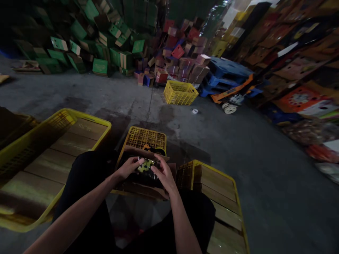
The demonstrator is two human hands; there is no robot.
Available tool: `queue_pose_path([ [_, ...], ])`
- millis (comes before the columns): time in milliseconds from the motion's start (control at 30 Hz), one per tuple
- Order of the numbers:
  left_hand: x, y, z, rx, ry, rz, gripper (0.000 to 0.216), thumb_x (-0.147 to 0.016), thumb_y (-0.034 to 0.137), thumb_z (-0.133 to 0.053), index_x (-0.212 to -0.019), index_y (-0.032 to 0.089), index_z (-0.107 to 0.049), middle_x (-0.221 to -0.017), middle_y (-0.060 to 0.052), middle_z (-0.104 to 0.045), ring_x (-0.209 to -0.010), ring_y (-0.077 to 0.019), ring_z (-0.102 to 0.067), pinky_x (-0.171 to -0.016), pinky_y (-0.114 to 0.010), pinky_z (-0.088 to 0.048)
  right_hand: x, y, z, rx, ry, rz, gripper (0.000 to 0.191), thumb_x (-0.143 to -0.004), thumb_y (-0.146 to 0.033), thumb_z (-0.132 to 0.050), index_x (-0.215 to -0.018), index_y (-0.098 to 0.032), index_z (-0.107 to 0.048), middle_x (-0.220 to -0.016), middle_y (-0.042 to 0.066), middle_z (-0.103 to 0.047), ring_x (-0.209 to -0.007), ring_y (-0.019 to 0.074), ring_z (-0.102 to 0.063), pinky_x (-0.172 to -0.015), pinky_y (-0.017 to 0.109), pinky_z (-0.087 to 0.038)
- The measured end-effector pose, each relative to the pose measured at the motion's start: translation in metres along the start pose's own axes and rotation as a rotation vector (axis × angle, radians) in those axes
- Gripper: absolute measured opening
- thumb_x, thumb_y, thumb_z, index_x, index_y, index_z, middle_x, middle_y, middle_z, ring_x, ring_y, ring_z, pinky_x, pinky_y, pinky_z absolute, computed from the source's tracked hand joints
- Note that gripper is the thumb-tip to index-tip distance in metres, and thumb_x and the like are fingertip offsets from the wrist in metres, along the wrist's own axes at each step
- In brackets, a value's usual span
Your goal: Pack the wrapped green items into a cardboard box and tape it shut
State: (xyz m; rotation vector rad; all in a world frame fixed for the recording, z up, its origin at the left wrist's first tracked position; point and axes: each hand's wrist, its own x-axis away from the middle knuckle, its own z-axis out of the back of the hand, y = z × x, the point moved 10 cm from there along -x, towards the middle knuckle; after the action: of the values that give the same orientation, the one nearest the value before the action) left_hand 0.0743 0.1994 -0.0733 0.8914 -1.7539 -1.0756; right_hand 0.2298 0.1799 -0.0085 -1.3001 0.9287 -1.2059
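My left hand (129, 168) and my right hand (164, 175) are both closed on a shiny clear plastic packet (146, 166) with a green and dark pattern or contents. The thumbs lie on top of it, one at each side. Below the packet is an open cardboard box (148, 189) with its flaps spread; its inside is dark and mostly hidden by my hands. The box rests on a yellow plastic crate (145, 137) between my knees. Just beyond the box, an orange and black object (153, 149) lies on the crate, its kind unclear.
To my left stands a yellow crate (109, 124) filled with cardboard boxes (60, 144); a similar crate (234, 183) is at my right. Farther off are a yellow crate (180, 93), an orange pallet jack (233, 90), blue pallets (227, 67) and heaped green boxes (100, 66).
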Motion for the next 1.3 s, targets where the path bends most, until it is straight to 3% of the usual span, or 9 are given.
queue_pose_path([
  [200,0.0,-0.003,0.001,0.069,0.027,0.02,0.056,-0.078,0.066,-0.069,-0.095,0.013,-0.072,-0.079,-0.005,-0.07,-0.066,-0.015,-0.062,-0.054,-0.021,-0.045,-0.003,0.007,0.008,0.072,0.042,-0.017,0.037,-0.085,-0.046,-0.07,-0.115,-0.026,-0.074,-0.12,0.006,-0.073,-0.109,0.0281,-0.067,-0.096,0.041,-0.052],
  [433,-0.002,-0.006,0.004,0.322,0.043,0.06,0.055,-0.078,0.059,-0.075,-0.111,0.015,-0.073,-0.11,-0.012,-0.073,-0.101,-0.0252,-0.067,-0.084,-0.035,-0.055,-0.005,0.018,0.026,0.009,0.173,-0.007,0.032,-0.081,-0.048,-0.072,-0.101,-0.024,-0.079,-0.104,0.006,-0.078,-0.101,0.0288,-0.07,-0.092,0.042,-0.053],
  [667,-0.001,-0.004,0.003,0.301,-0.001,0.031,0.044,-0.07,0.039,-0.088,-0.105,0.016,-0.074,-0.11,-0.01,-0.073,-0.104,-0.0248,-0.067,-0.095,-0.039,-0.051,-0.005,0.019,0.023,-0.025,0.139,-0.017,0.029,-0.076,-0.051,-0.075,-0.084,-0.023,-0.077,-0.104,0.007,-0.076,-0.099,0.0274,-0.069,-0.089,0.038,-0.054],
  [900,0.0,-0.003,0.0,0.233,-0.026,0.011,0.045,-0.071,0.038,-0.087,-0.107,0.016,-0.072,-0.106,-0.009,-0.071,-0.097,-0.0216,-0.067,-0.086,-0.034,-0.053,-0.006,0.013,0.006,-0.02,0.041,-0.025,0.044,-0.083,-0.053,-0.07,-0.117,-0.025,-0.071,-0.119,0.005,-0.072,-0.111,0.0267,-0.065,-0.095,0.037,-0.051],
  [1100,-0.001,0.0,-0.002,0.182,-0.011,-0.025,0.051,-0.07,0.043,-0.086,-0.109,0.015,-0.071,-0.108,-0.01,-0.072,-0.099,-0.0252,-0.067,-0.091,-0.038,-0.052,-0.007,0.021,0.013,0.148,0.1,-0.04,0.03,-0.083,-0.052,-0.068,-0.087,-0.022,-0.071,-0.086,0.002,-0.072,-0.084,0.0227,-0.066,-0.077,0.03,-0.051],
  [1300,0.001,0.012,-0.019,0.106,-0.148,-0.1,0.049,-0.069,0.036,-0.087,-0.111,0.016,-0.071,-0.114,-0.01,-0.072,-0.112,-0.0282,-0.063,-0.102,-0.038,-0.044,-0.006,0.026,0.022,0.142,0.183,-0.035,0.031,-0.084,-0.053,-0.065,-0.086,-0.022,-0.066,-0.082,0.0,-0.069,-0.077,0.0203,-0.063,-0.071,0.027,-0.049],
])
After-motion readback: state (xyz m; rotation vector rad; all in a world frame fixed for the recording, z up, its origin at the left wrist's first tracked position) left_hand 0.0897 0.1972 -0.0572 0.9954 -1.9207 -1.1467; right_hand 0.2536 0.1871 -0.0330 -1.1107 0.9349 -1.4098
